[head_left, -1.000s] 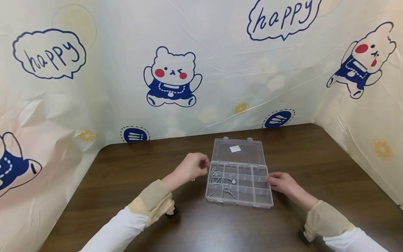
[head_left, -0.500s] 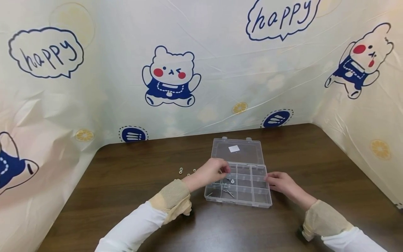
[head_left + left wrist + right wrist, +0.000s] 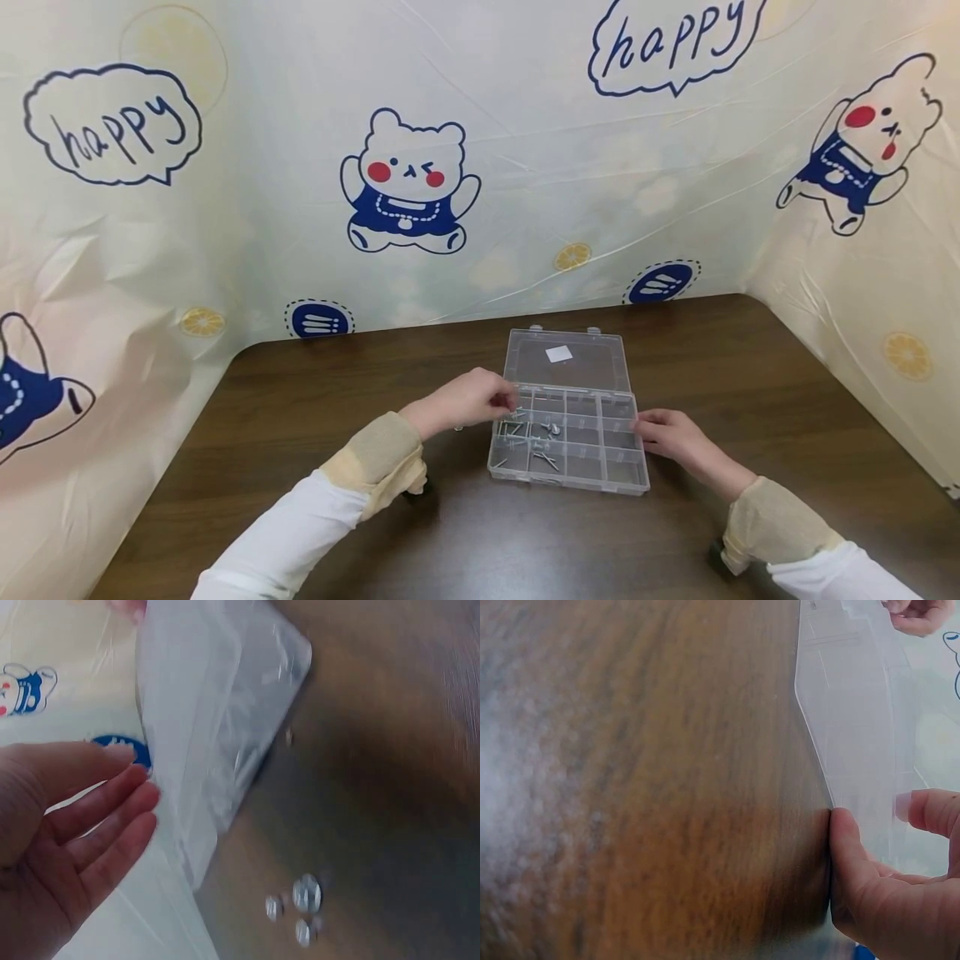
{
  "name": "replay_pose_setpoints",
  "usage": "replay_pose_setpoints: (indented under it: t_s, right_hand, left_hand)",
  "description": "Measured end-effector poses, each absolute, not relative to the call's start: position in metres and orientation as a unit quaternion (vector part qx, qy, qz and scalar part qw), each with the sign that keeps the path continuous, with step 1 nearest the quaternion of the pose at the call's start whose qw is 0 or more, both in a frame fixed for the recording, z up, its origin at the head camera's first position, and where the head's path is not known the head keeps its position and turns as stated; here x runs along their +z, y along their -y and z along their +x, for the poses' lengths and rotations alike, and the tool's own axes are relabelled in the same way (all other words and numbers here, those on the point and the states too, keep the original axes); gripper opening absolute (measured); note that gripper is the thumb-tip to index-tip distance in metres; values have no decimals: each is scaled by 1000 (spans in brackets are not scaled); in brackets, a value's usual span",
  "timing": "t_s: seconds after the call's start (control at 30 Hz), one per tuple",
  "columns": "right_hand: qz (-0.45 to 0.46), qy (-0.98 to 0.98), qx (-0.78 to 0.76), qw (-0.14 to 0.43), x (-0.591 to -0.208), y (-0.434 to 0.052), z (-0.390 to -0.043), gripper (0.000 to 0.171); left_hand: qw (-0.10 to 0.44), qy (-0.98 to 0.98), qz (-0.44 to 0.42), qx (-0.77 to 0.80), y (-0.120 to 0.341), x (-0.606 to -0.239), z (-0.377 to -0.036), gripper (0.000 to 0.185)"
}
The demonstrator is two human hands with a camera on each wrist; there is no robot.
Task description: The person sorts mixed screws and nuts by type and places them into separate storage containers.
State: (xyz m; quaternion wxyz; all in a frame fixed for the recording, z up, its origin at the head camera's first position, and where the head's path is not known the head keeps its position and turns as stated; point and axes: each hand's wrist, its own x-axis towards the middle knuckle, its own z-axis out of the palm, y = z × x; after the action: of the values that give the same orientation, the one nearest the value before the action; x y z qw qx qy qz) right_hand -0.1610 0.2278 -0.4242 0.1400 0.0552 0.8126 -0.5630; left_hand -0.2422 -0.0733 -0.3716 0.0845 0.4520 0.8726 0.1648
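A clear plastic compartment box stands on the table with its lid laid back. Metal screws lie in several left-side compartments, and a wide-headed piece sits in the middle row. My left hand hovers at the box's left edge, thumb and fingers loosely bent; in the left wrist view nothing shows between them. My right hand pinches the box's right wall, with the thumb against its outside. Small shiny metal pieces lie on the table left of the box, mostly hidden by my left hand in the head view.
The brown wooden table reaches to a printed cloth backdrop behind and at both sides. A small white label shows on the lid. One more tiny piece lies near the box's edge in the left wrist view.
My left hand moved right over the box's left compartments, then drew back left to its edge. My right hand stayed on the right wall, and the box has barely shifted.
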Motion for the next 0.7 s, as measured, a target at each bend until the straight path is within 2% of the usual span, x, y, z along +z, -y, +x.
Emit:
replay_pose_setpoints:
  t_s: [0.37, 0.7]
  right_hand:
    - [58, -812, -563, 140, -424, -228, -161, 46]
    - [54, -810, -569, 136, -427, -229, -162, 46]
  left_hand:
    - [116, -903, 406, 83, 101, -377, -252, 9]
    - [123, -912, 392, 27, 113, -390, -253, 11]
